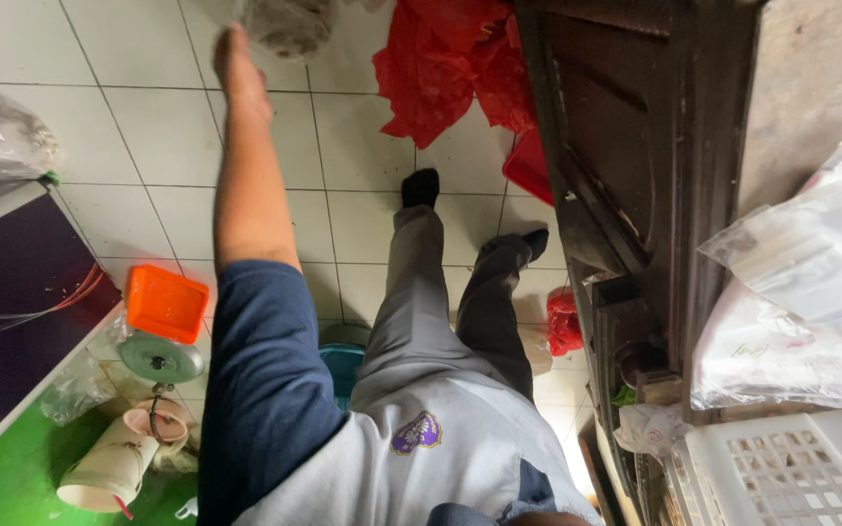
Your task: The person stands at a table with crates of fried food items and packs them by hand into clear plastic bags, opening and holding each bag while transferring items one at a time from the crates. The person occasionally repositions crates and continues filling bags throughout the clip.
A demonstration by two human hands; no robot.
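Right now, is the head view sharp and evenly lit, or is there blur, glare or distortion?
Head view: soft even light, no harsh glare; the left hand is slightly motion-blurred; wide-angle stretch bends the dark wooden cabinet and white basket at the edges.

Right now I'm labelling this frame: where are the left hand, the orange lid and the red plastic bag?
left hand [239, 68], head view, back of the hand.
orange lid [166, 303], head view, middle of its top face.
red plastic bag [445, 63], head view, crumpled middle.
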